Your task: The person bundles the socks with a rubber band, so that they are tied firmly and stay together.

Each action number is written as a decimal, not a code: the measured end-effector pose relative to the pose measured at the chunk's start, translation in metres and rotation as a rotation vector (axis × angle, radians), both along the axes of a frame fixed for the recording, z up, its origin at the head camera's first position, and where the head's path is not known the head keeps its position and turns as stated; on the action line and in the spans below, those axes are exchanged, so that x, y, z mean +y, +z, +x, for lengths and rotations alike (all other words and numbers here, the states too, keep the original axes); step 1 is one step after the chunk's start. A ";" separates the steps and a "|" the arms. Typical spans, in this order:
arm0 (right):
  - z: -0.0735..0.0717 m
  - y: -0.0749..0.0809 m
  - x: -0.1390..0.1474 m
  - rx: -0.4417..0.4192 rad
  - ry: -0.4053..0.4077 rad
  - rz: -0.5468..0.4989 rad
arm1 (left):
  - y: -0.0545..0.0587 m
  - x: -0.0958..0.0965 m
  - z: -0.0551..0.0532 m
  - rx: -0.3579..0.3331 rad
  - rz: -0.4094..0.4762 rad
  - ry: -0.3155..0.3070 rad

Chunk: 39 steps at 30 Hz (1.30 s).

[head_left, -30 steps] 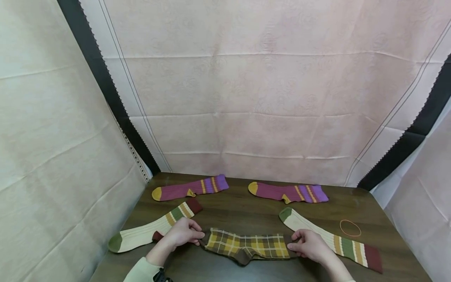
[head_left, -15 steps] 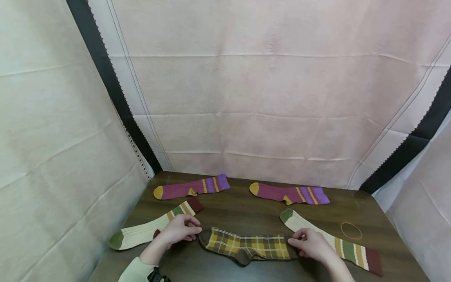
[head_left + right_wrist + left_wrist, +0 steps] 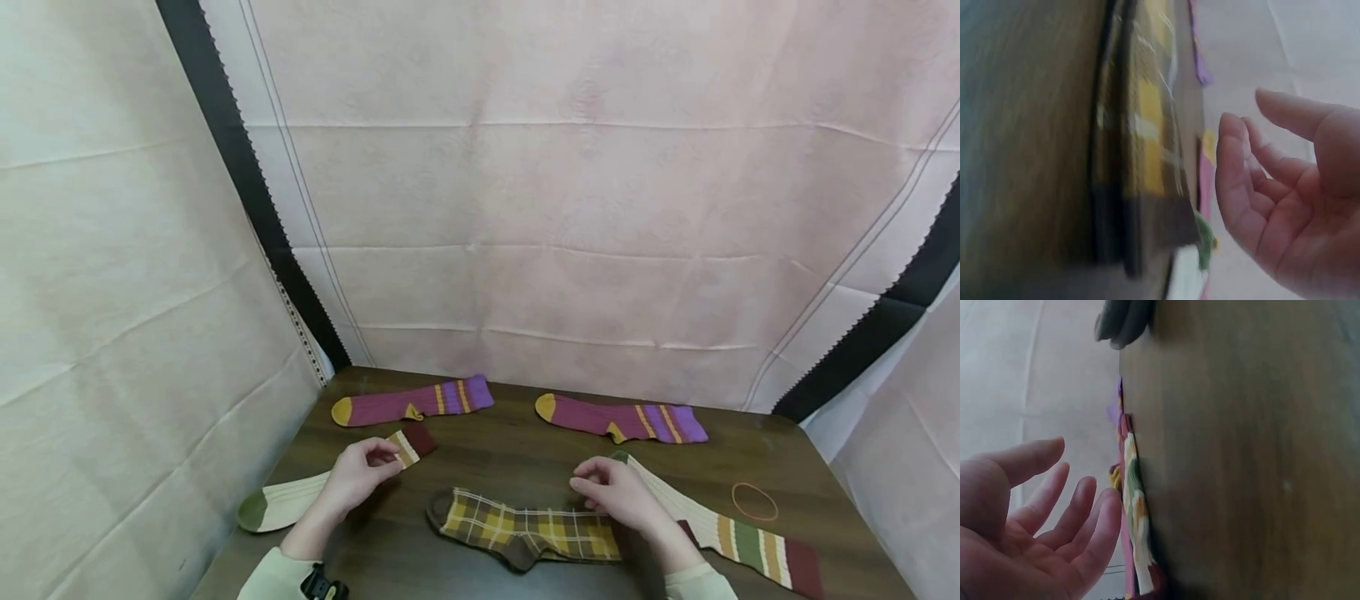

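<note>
A yellow-and-brown plaid sock (image 3: 555, 529) lies flat at the front of the table, dark toe to the left. The right wrist view shows two plaid layers, one on the other. My left hand (image 3: 358, 475) hovers left of it, overlapping a cream striped sock (image 3: 288, 504) in the head view. With fingers loosely bent and apart, it holds nothing. Above the plaid cuff hangs my right hand (image 3: 617, 493), thumb and fingers apart, with nothing in them; it hides part of the cuff. Another cream striped sock (image 3: 678, 500) with a green toe lies partly behind this hand.
Two purple socks with yellow toes, the left one (image 3: 382, 407) and the right one (image 3: 592, 414), lie along the back of the brown table (image 3: 495, 458). An orange elastic band (image 3: 756, 520) rests at the right. Pale cloth walls (image 3: 525, 292) enclose the table.
Both hands have let go of the plaid sock's ends. The left hand moved left and away from the toe; the right hand rose slightly and shifted left. The plaid sock stays flat.
</note>
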State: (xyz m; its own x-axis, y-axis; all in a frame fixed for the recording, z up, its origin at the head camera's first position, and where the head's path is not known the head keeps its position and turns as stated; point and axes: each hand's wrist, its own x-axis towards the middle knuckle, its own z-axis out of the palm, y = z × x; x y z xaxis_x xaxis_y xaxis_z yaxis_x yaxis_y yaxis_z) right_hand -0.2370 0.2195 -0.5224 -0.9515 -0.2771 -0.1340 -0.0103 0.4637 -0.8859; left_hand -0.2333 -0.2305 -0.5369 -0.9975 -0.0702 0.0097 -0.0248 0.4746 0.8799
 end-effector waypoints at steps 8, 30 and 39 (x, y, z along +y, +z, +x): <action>-0.014 -0.005 -0.025 -0.071 0.076 -0.068 | -0.009 -0.006 -0.003 0.039 -0.102 0.005; -0.033 -0.013 -0.061 -0.136 0.154 -0.082 | -0.016 0.007 -0.016 0.021 -0.076 0.022; -0.044 -0.015 -0.075 -0.148 0.154 -0.071 | -0.016 0.022 -0.019 -0.048 0.046 -0.116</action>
